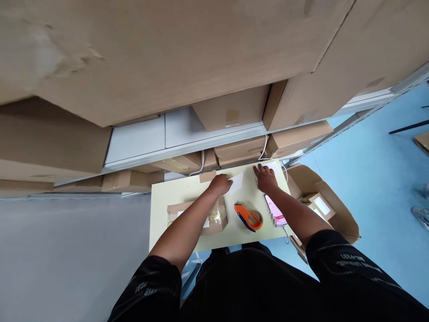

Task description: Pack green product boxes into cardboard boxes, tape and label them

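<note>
My left hand [221, 184] pinches a white paper slip [236, 182] at its left edge, above the pale yellow table [161, 201]. My right hand [267, 179] rests with fingers spread on a flat white item [273, 167] at the table's back right; the hand partly covers it, and its kind is unclear. Under my left forearm lies a taped cardboard box [219, 214] with a white label. Between my arms is an orange and blue tape dispenser [246, 215] beside a tape roll [256, 219]. A phone [273, 208] with a pink screen lies by my right forearm.
Shelves [140, 141] loaded with large cardboard boxes [167, 53] rise behind the table and overhang it. White cables [202, 162] run down at the back. An open carton [342, 219] holding small boxes [320, 205] stands right of the table. Another person's shoe [420, 217] shows far right.
</note>
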The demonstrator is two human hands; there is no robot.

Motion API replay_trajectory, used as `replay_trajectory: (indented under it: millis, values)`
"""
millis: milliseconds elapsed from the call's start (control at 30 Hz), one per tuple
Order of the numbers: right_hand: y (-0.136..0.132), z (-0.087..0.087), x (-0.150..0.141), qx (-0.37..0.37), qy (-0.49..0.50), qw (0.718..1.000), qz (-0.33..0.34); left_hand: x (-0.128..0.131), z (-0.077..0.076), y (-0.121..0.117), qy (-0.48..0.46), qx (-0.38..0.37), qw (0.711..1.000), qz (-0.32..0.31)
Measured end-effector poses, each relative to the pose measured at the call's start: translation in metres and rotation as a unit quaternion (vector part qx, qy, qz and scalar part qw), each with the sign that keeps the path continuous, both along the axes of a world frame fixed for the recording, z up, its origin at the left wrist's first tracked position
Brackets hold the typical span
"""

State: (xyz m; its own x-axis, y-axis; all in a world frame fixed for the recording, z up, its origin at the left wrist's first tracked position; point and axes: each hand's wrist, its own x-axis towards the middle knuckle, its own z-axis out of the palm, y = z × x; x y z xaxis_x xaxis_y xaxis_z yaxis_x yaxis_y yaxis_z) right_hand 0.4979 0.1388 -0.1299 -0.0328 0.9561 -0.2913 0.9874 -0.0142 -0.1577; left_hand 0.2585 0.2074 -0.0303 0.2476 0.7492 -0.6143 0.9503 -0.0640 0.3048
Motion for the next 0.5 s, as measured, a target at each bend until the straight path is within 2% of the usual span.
replay_trajectory:
  millis: [100, 233, 300, 367, 500]
  values:
    - [-0.003, 0.0, 0.001, 0.007, 0.01, 1.0, -0.002, -0.026, 0.018, -0.014, -0.068, 0.009, 0.997, 0.046]
    - [-0.006, 0.014, 0.004, 0.037, 0.028, 0.999, -0.026, -0.056, 0.038, -0.029, -0.175, -0.007, 0.968, 0.18]
    - [-0.013, 0.03, -0.002, 0.075, 0.052, 0.995, -0.037, -0.067, 0.046, -0.036, -0.202, -0.01, 0.952, 0.228]
    - [-0.028, 0.052, -0.02, 0.134, 0.112, 0.984, -0.032, -0.076, 0.054, -0.046, -0.234, -0.01, 0.935, 0.267]
    - [-0.071, 0.103, -0.091, 0.27, 0.282, 0.92, 0.037, -0.085, 0.069, -0.073, -0.35, -0.019, 0.883, 0.313]
